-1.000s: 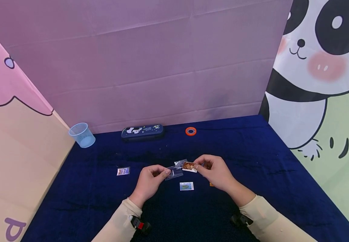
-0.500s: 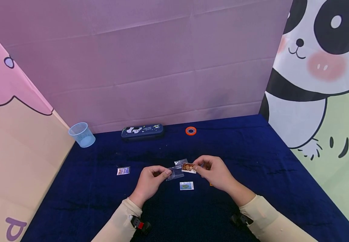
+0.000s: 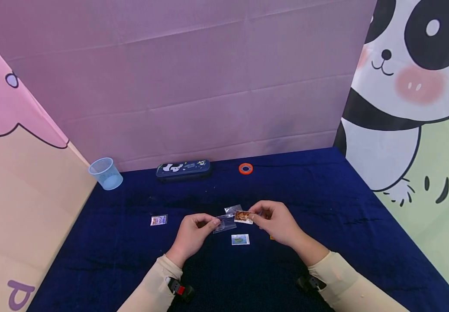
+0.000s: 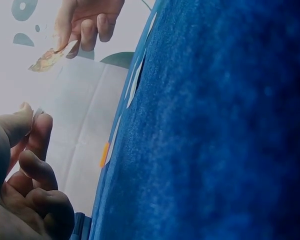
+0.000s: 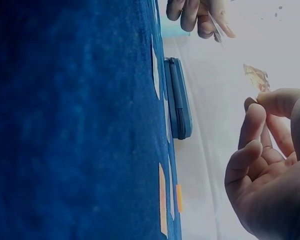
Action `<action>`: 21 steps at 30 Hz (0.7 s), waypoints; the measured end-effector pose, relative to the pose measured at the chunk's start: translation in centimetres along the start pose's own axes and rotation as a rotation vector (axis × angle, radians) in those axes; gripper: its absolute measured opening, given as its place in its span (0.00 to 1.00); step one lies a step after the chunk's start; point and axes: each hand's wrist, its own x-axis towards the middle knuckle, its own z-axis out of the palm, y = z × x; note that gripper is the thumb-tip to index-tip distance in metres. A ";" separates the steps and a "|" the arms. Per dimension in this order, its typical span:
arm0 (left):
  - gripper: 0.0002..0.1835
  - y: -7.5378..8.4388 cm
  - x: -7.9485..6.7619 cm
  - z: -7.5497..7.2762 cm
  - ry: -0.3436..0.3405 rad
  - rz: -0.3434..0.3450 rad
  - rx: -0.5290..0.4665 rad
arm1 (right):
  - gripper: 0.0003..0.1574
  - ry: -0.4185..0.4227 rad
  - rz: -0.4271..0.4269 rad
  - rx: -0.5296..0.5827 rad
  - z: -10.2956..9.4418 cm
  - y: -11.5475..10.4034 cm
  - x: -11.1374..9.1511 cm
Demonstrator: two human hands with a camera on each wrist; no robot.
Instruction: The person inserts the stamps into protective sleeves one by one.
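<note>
My left hand pinches a small clear plastic sleeve between thumb and index finger. Just right of it, my right hand pinches the edge of a small stamp with a brown picture and white border. The stamp is held up off the cloth, near the sleeve's right end; both wrist views show a gap between the two hands. Behind the stamp lies another clear sleeve. A blue-green stamp lies in front of the hands. Under the right hand an orange piece is mostly hidden.
A purple-toned stamp lies to the left on the dark blue cloth. Along the back stand a blue cup, a navy pencil case and an orange ring-shaped roll. Fabric walls enclose the back and sides.
The stamp in my right hand has dipped very slightly toward me, and the sleeve in my left hand has shifted a little. Both hands keep their pinch.
</note>
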 end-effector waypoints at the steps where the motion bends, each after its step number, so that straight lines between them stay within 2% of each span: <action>1: 0.08 0.0 0.0 0.0 -0.001 -0.002 -0.001 | 0.04 -0.006 0.004 0.001 0.0 0.0 0.0; 21: 0.09 -0.1 0.0 0.0 -0.021 -0.003 -0.020 | 0.04 -0.051 0.020 -0.012 0.1 0.3 0.0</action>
